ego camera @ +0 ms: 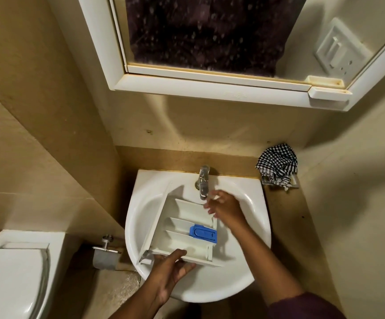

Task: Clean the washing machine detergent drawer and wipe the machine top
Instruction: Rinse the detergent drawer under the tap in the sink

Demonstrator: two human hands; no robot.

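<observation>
The white plastic detergent drawer with its blue insert [188,231] lay in the white ceramic basin [251,254], long axis running from 7 to 1 o'clock. Your left hand [172,271] gripped its near edge at 6 o'clock. Your right hand [223,207], fingers loosely spread and holding nothing, was at the drawer's 1 o'clock corner, just beside the chrome tap [202,180] and nearer to it.

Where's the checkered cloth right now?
In the head view, the checkered cloth is bunched on a small wall holder to the right of the sink, level with the tap, untouched by either hand.
</observation>
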